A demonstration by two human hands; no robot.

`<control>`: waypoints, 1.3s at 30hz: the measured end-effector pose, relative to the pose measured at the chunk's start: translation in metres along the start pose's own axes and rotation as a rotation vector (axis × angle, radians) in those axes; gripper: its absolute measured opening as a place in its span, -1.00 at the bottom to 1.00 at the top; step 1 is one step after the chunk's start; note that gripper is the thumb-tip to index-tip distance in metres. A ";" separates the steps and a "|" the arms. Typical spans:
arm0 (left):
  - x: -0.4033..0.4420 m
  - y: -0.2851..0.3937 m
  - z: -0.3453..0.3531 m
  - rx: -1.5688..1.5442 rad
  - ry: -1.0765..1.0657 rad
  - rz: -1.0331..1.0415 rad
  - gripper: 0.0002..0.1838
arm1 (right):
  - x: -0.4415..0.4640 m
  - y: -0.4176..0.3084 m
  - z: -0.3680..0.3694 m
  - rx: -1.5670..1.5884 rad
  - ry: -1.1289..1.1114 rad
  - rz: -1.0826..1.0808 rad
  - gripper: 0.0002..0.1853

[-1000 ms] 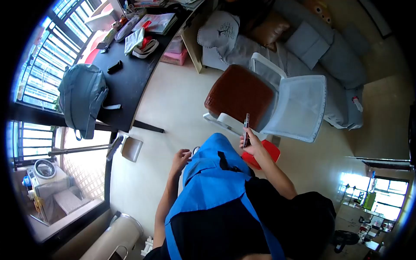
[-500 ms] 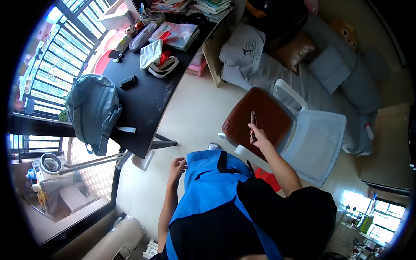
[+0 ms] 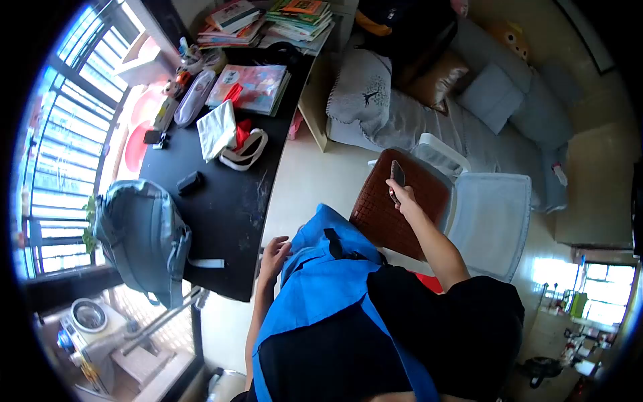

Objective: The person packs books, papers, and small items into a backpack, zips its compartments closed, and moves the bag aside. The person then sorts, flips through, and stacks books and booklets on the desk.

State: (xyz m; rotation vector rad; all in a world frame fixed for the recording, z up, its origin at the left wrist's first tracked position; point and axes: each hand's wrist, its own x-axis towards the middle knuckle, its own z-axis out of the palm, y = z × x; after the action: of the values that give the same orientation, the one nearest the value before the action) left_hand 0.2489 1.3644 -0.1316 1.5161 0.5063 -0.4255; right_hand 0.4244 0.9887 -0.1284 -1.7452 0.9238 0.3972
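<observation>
My right hand [image 3: 404, 197] is wrapped round a dark, flat phone-like object [image 3: 398, 174], held above the brown seat cushion [image 3: 382, 214] of a white chair [image 3: 492, 214]. My left hand [image 3: 274, 256] hangs beside the blue apron [image 3: 321, 268] with its fingers apart and nothing in it. It is close to the front edge of the black desk [image 3: 228, 234]. On the desk are a grey backpack [image 3: 144, 234], a small black object [image 3: 190, 183] and a white cloth pouch [image 3: 216, 130] with a red piece and a strap.
Stacked books [image 3: 298, 20], folders [image 3: 251, 87] and a pencil case [image 3: 195, 98] stand farther back on the desk. A grey sofa [image 3: 435, 127] with cushions is behind the chair. A red stool or bin [image 3: 430, 281] shows partly under my right arm. A washing machine [image 3: 90, 316] is at lower left.
The view has shifted as I move nearer the desk, which now lies closer to my left hand. My right hand has moved farther over the brown cushion, still holding the dark object.
</observation>
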 end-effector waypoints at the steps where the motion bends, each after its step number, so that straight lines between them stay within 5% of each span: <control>1: 0.012 0.007 -0.001 0.011 -0.036 0.008 -0.58 | -0.002 -0.006 0.002 0.017 0.014 0.009 -0.59; 9: 0.072 0.063 0.015 0.081 -0.113 -0.014 -0.60 | 0.057 -0.066 0.005 0.136 -0.072 -0.012 -0.76; 13: 0.116 0.077 0.025 0.087 -0.065 -0.077 -0.61 | 0.156 -0.099 0.002 0.081 -0.044 -0.051 -0.70; 17: 0.166 0.109 0.054 0.112 0.037 -0.177 -0.61 | 0.281 -0.106 0.006 0.024 0.350 -0.111 -0.59; 19: 0.186 0.118 0.072 0.096 0.067 -0.212 -0.62 | 0.319 -0.119 -0.015 -0.058 -0.012 0.036 -0.44; 23: 0.212 0.130 0.095 0.097 0.102 -0.271 -0.66 | 0.401 -0.098 -0.008 0.147 0.058 -0.145 -0.60; 25: 0.222 0.120 0.104 0.036 0.188 -0.290 -0.67 | 0.427 -0.115 -0.012 0.104 0.166 0.082 -0.36; 26: 0.221 0.120 0.109 0.070 0.202 -0.270 -0.67 | 0.445 -0.114 -0.016 0.196 0.143 0.052 -0.08; 28: 0.227 0.133 0.122 0.136 0.231 -0.259 -0.65 | 0.471 -0.127 -0.028 0.269 0.090 0.005 -0.04; 31: 0.230 0.134 0.131 0.171 0.285 -0.263 -0.65 | 0.551 -0.120 -0.045 -0.461 0.309 0.031 0.20; 32: 0.230 0.138 0.134 0.159 0.295 -0.285 -0.64 | 0.527 -0.162 -0.049 -0.565 0.253 0.219 0.29; 37: 0.231 0.137 0.144 0.012 0.376 -0.296 -0.64 | 0.500 -0.182 -0.044 -0.528 0.008 0.071 0.11; 39: 0.230 0.142 0.150 -0.034 0.416 -0.311 -0.65 | 0.483 -0.182 -0.026 -0.543 -0.017 0.001 -0.22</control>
State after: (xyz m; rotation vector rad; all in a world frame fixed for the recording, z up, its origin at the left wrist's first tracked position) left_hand 0.5258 1.2280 -0.1450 1.5004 1.0800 -0.3366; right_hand 0.8670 0.8001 -0.3181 -2.2252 0.8528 0.7114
